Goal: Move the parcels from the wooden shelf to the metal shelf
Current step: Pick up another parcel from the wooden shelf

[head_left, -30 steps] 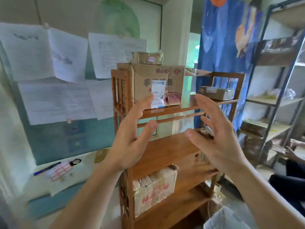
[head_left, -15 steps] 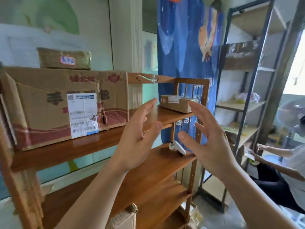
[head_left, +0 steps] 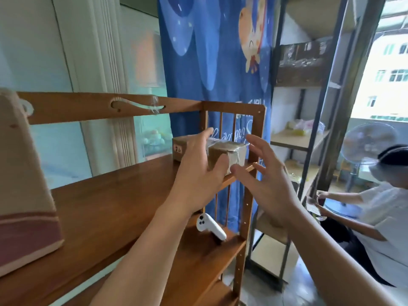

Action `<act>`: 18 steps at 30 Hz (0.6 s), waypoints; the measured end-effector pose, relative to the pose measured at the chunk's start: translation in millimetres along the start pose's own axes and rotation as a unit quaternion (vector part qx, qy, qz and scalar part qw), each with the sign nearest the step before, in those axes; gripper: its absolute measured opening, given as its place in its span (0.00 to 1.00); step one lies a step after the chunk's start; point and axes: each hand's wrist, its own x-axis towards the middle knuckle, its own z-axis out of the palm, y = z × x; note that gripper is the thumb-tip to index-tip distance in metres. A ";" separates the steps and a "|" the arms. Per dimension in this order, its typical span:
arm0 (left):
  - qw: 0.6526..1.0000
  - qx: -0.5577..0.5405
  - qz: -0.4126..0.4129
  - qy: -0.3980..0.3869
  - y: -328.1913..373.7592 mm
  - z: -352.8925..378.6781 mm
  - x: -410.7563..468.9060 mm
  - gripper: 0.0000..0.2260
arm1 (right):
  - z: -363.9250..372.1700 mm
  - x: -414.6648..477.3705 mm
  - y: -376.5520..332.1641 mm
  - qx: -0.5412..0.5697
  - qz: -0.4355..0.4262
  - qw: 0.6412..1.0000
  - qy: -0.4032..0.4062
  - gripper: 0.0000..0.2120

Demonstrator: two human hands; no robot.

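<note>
Small parcel [head_left: 229,154] sits at right end of wooden shelf [head_left: 114,206] top tier, not lifted. Left hand [head_left: 198,173] and right hand [head_left: 265,180] flank it, both grips spread, holding nothing. Large parcel [head_left: 24,195] waits at left. Metal shelf [head_left: 309,138] holds parcel-like bundles; most work remains, by judgement.

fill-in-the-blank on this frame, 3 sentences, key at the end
1. The small parcel sits on the wooden shelf, at its ____ end.
2. The white controller lies one level ____ the parcel.
3. The left hand and right hand are both ____, fingers spread.

Missing words: right; below; open
</note>
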 end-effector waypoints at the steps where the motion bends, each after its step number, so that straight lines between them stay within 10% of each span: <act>1: 1.000 -0.004 -0.021 0.009 -2.3 6.9 8.2 0.29 | 3.7 11.2 11.4 0.004 0.011 1.000 0.004 0.30; 11: 0.984 0.003 -0.163 0.074 -17.7 45.5 41.2 0.35 | 38.0 80.4 52.0 0.078 0.063 0.995 0.027 0.19; 15: 0.966 -0.102 -0.144 0.187 -7.4 34.3 26.7 0.11 | 42.1 78.8 25.1 0.222 0.015 0.973 0.063 0.09; 18: 0.954 -0.150 -0.107 0.236 4.2 20.0 5.0 0.12 | 47.0 67.0 4.5 0.310 -0.014 0.950 0.046 0.04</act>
